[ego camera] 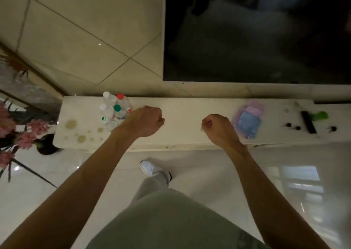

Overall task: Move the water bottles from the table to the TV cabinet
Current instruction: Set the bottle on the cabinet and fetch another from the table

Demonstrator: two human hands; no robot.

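Note:
Several clear water bottles (114, 110) with white, red and green caps stand bunched together on the left part of the white TV cabinet (182, 104). My left hand (145, 120) hovers over the cabinet just right of the bottles, its fingers curled into a fist with nothing in it. Further right my right hand (218, 128) is likewise curled and holds nothing. Both hands are apart from the bottles.
A dark TV screen (256, 32) hangs on the wall above the cabinet. A pink and blue cloth (247, 118), a black remote (308, 121) and a green object (321, 115) lie at the right. Pink flowers (24, 133) stand at the left. Yellowish stains (81, 138) mark the cabinet's left end.

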